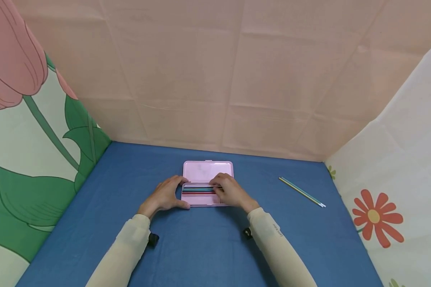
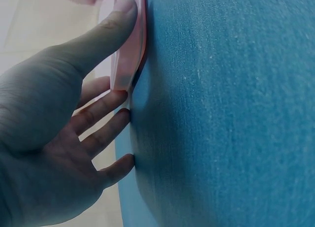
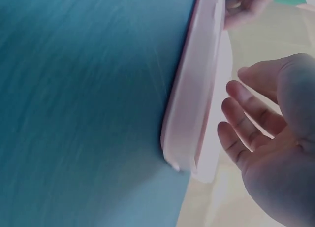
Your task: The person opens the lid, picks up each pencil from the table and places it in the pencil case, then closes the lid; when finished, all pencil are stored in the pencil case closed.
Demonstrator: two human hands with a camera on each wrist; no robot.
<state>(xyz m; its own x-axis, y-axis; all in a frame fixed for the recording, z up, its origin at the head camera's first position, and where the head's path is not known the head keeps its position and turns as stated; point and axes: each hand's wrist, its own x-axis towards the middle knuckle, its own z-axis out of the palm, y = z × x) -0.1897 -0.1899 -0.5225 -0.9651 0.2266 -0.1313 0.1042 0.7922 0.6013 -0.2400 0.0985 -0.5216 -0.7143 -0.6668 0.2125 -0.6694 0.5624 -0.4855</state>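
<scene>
An open pink pencil case (image 1: 201, 201) lies on the table, its lid (image 1: 204, 169) folded back on the far side. Several coloured pencils (image 1: 197, 190), some dark or blue and one red, lie lengthwise inside. My left hand (image 1: 167, 194) holds the left end of the case, thumb at the front side and fingers around the end and back. My right hand (image 1: 231, 191) is over the right part of the case, fingertips bent down at the pencils. In the right wrist view its fingers (image 3: 243, 123) are loosely bent, with no pencil visible between them.
Two pencils (image 1: 301, 191), one yellow and one teal with white ends, lie side by side on the blue tablecloth (image 1: 201, 247) to the right. A beige cloth wall (image 1: 215, 79) stands behind the table, and flower-printed cloths hang at left and right.
</scene>
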